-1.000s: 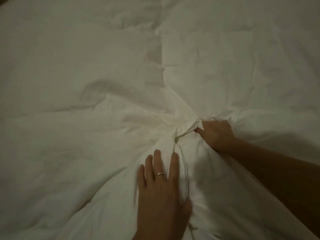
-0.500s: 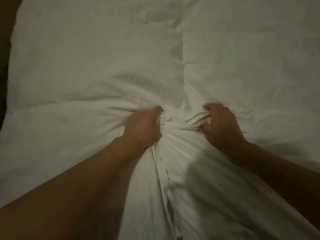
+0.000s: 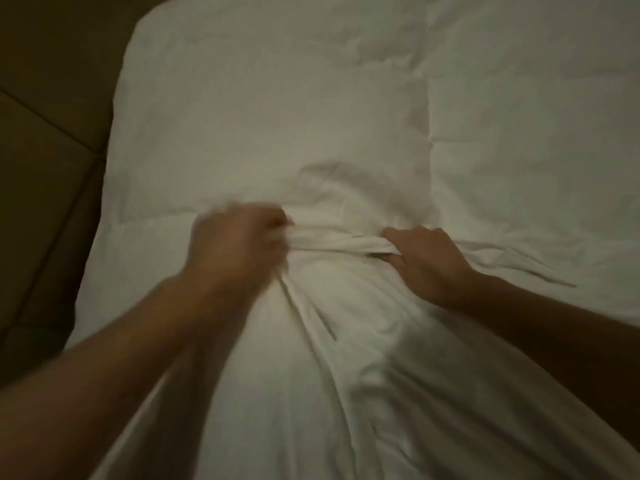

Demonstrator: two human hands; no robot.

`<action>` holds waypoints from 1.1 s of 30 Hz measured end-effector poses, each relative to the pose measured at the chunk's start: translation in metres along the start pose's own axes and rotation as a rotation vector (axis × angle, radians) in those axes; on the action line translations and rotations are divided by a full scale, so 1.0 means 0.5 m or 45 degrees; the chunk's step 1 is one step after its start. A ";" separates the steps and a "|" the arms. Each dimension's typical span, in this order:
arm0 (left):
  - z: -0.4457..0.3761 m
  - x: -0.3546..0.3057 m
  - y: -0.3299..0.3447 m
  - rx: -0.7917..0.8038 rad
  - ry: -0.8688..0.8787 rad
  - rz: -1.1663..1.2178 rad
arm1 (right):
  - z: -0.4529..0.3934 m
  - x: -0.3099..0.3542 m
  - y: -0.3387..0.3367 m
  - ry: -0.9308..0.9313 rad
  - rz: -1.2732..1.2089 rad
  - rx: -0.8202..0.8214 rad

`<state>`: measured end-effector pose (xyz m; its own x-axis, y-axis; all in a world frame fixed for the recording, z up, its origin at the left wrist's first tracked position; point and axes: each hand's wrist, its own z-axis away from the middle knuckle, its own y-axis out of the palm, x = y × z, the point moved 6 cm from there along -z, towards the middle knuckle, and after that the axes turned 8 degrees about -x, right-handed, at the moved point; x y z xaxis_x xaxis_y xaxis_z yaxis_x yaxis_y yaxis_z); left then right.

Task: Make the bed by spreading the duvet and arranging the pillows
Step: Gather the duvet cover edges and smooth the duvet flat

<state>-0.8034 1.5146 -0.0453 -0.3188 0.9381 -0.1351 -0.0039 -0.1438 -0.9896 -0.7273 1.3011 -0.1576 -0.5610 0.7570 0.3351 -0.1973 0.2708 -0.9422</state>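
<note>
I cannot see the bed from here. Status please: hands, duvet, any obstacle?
Left hand and right hand both grip a bunched fold of the duvet. Duvet wrinkled, not spread. No obstacle or pillow visible.

I see the duvet point(image 3: 242, 133) as white woven cloth, matt and soft, smooth across its flat panels and creased into fine ridges where it bunches. The brown surface point(image 3: 45, 140) at the left edge looks matt and padded, perhaps upholstery with stitched seams, though dim light leaves me unsure.
</note>
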 end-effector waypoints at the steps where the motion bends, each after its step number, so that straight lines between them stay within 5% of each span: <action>1: -0.037 0.021 -0.005 -0.057 0.033 -0.010 | -0.006 0.001 0.011 0.047 0.018 0.038; 3: -0.066 0.021 0.033 0.023 0.128 -0.031 | -0.008 0.008 0.024 0.170 0.070 0.109; 5: -0.068 0.009 0.071 0.051 0.148 -0.023 | -0.008 0.022 0.004 0.225 0.071 -0.045; 9: -0.043 0.025 0.052 -0.015 0.043 0.063 | -0.008 0.166 -0.072 -0.237 -0.185 -0.404; 11: -0.003 0.024 0.016 0.001 -0.029 0.093 | -0.039 0.217 -0.052 -0.320 -0.126 -0.290; 16: 0.163 -0.011 -0.007 0.208 -0.032 -0.094 | -0.135 0.217 -0.012 -0.074 -0.013 0.006; 19: 0.093 0.073 -0.011 0.199 -0.060 -0.025 | -0.145 0.204 -0.001 -0.025 -0.054 0.085; 22: -0.044 0.190 -0.054 -0.014 -0.227 0.035 | -0.154 0.208 0.016 0.006 -0.031 0.119; 27: -0.091 0.180 0.023 0.110 0.046 -0.219 | -0.151 0.228 0.022 0.067 0.173 0.035; 30: -0.052 0.172 0.002 0.005 -0.010 -0.083 | -0.143 0.304 -0.028 -0.221 -0.071 -0.306; 33: 0.059 0.178 -0.048 0.028 -0.209 0.064 | -0.147 0.412 -0.023 -0.566 -0.069 -0.324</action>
<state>-0.8594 1.5922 -0.0321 -0.4698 0.8658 -0.1724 -0.0044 -0.1976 -0.9803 -0.7815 1.4978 -0.0774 -0.8537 0.4269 0.2981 -0.0648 0.4809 -0.8744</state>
